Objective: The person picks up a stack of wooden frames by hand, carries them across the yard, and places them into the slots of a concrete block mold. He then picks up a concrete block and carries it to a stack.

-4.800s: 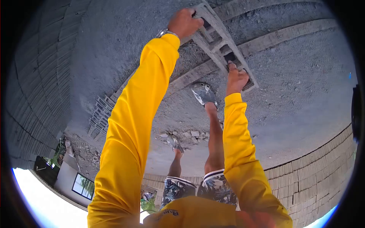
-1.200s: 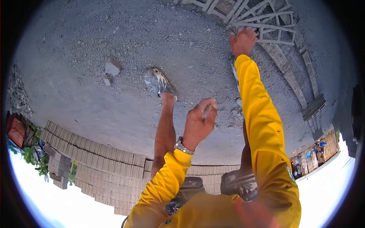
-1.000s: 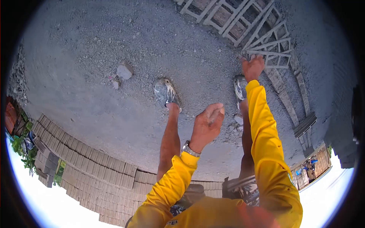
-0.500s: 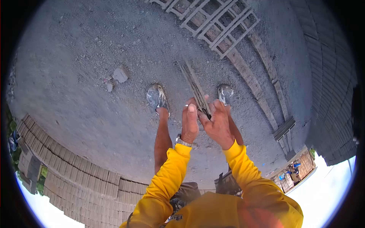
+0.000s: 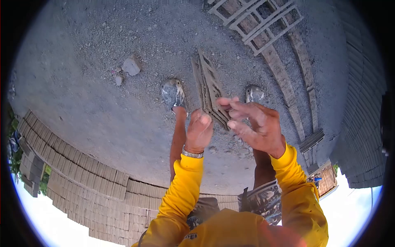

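A bundle of thin grey, mud-caked frames (image 5: 209, 84) stands on edge between my shoes, its slats fanned apart and slanting away from me. My left hand (image 5: 199, 129), with a metal watch at the wrist, is closed at the bundle's near left edge, thumb on top. On the other side, my right hand (image 5: 259, 125) has its fingers and thumb spread apart, the fingertips right at the near right edge of the frames. Part of the left fingers is hidden behind the thumb and knuckles.
Ladder-like frames (image 5: 263, 24) lie across two long rails (image 5: 284, 82) at the upper right. A pale stone (image 5: 131, 66) rests on the gravelly ground left of my feet. Long stacks of grey bricks (image 5: 86, 164) run along the lower left. A corrugated sheet (image 5: 362, 103) borders the right.
The narrow bundle has fanned wider at its slats. My right hand has moved right and its fingers have spread; my left hand has shifted slightly left and curled more.
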`<state>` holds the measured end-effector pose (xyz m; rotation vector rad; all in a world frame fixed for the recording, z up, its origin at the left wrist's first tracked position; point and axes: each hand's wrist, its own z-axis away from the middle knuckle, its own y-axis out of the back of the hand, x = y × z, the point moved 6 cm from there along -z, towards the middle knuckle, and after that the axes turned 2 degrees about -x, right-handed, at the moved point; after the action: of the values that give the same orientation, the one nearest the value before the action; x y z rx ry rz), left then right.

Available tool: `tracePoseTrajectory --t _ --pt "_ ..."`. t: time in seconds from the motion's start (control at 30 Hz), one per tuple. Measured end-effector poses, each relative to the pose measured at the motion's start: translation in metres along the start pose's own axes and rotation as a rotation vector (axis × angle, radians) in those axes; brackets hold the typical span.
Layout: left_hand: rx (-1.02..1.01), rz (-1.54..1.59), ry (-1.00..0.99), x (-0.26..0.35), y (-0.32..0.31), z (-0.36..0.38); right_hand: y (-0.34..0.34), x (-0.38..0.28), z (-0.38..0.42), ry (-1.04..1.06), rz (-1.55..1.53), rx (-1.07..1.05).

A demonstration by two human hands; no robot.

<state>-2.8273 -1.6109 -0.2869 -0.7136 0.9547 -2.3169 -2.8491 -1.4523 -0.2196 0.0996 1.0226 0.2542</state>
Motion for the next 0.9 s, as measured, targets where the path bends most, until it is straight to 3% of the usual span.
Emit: tracePoseTrajectory --t 0.03,0.1,0.23,0.37,0.47,0.53,0.57,0.7,0.73,0.8,0.83,0.9 --pt "-0.053 -0.028 0.003 0.001 0.000 -0.002 0.008 0.015 0.001 -0.105 -0.222 0.069" --pt "-0.162 -0.089 0.005 0.010 -0.003 -0.007 0.039 0.074 -0.025 -0.278 -0.113 0.386" --pt "0.043 -0.163 0.026 0.010 -0.006 -0.005 0.082 0.224 -0.103 -0.047 0.901 0.481" --pt "0.043 -0.306 0.086 0.017 0.000 -0.008 0.076 0.260 -0.142 -0.101 1.205 0.392" --pt "0.048 -0.396 0.107 0.022 -0.003 -0.014 0.072 0.219 -0.121 0.069 1.082 0.400" --pt "0.141 -0.512 0.150 0.025 -0.002 -0.012 0.061 0.163 -0.096 0.031 0.920 0.302" --pt "0.171 -0.493 0.122 0.027 -0.009 -0.013 0.051 0.129 -0.078 -0.033 0.834 0.239" --pt "0.265 -0.466 -0.019 0.030 -0.025 -0.018 0.002 0.024 -0.027 0.101 0.427 0.181" --pt "0.285 -0.468 -0.061 0.033 -0.022 -0.015 -0.011 0.014 -0.022 0.125 0.296 0.103" --pt "0.264 -0.498 0.060 0.037 -0.018 -0.018 -0.031 0.003 -0.020 0.172 0.031 -0.044" --pt "0.262 -0.507 0.131 0.037 -0.015 -0.014 -0.039 0.012 -0.025 0.028 -0.068 -0.139" --pt "0.225 -0.482 0.151 0.039 -0.014 -0.014 -0.044 0.015 -0.039 0.069 -0.168 -0.241"
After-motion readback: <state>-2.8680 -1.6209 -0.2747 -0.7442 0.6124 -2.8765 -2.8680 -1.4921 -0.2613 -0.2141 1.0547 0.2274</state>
